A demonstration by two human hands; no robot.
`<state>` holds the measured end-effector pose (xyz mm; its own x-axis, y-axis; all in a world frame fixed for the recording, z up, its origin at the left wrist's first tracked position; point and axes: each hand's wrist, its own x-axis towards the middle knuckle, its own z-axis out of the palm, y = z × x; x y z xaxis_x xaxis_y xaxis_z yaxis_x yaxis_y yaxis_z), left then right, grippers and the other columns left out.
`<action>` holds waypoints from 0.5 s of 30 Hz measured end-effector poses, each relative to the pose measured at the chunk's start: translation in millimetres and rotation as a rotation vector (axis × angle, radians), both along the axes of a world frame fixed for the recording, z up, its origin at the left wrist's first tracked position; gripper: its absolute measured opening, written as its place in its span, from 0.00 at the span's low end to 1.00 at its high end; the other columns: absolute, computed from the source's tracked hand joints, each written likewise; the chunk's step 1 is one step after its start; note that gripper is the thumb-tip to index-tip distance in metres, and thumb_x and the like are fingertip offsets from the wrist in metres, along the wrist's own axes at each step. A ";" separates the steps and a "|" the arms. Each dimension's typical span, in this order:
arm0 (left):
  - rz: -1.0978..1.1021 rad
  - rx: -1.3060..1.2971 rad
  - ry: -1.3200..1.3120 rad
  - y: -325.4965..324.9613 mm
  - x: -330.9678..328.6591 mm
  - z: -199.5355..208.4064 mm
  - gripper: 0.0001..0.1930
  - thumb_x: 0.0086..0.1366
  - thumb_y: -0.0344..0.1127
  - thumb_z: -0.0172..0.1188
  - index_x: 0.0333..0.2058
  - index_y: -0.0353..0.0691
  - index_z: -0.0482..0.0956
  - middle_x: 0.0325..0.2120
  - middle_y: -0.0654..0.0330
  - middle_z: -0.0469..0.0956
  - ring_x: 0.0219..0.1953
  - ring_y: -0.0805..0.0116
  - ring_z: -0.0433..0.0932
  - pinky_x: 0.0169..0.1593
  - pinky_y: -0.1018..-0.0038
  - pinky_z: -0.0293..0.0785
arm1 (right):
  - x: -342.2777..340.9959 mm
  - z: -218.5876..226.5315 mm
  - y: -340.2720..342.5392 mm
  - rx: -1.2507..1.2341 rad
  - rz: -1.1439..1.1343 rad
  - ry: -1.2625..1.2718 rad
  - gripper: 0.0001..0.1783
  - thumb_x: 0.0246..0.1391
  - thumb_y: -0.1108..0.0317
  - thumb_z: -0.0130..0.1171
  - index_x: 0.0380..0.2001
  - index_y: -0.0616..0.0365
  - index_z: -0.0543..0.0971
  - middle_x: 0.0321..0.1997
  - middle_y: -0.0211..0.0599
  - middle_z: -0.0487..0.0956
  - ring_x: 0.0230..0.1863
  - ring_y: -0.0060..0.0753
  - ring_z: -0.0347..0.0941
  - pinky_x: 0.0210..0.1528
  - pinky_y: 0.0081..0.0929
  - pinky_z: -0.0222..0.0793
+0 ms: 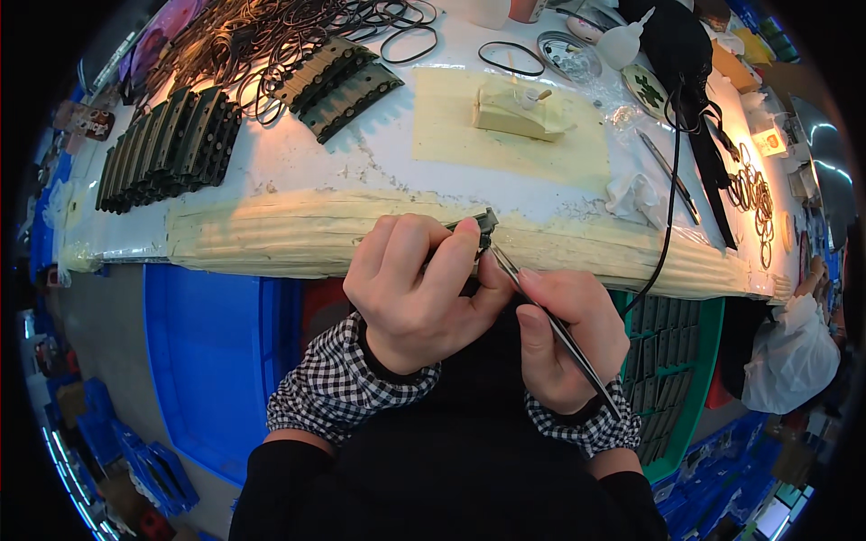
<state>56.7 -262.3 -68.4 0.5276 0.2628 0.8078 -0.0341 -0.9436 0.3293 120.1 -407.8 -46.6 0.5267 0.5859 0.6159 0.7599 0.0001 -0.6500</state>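
Over the taped front edge of the table, my left hand is closed round a small dark-green part, with only its end showing past the fingers. My right hand pinches slim metal tweezers. Their tip meets or nearly meets the part beside my left fingertips; exact contact is too small to tell. Checked cuffs cover both wrists. Similar dark-green strips stand in a row at the left of the table, and more strips lie fanned behind my left hand.
Black rubber loops pile up at the back left. A cream block sits on a yellow sheet. To the right lie a pen-like tool and a black cable. Below are a blue tray and a green tray of dark parts.
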 end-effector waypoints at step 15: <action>-0.006 0.058 0.016 1.1 -1.3 -4.8 0.15 0.37 0.30 0.64 0.29 0.36 0.78 0.20 0.63 0.68 0.20 0.66 0.69 0.22 0.73 0.66 | 10.1 4.8 5.4 -0.118 0.037 -0.438 0.12 0.47 0.69 0.65 0.34 0.65 0.79 0.30 0.40 0.78 0.30 0.37 0.78 0.36 0.29 0.79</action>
<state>55.4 -261.2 -73.1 0.5423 0.2126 0.8129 -0.0344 -0.9610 0.2743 130.2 -402.4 -41.8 0.2089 0.6790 0.7038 0.9641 -0.0224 -0.2645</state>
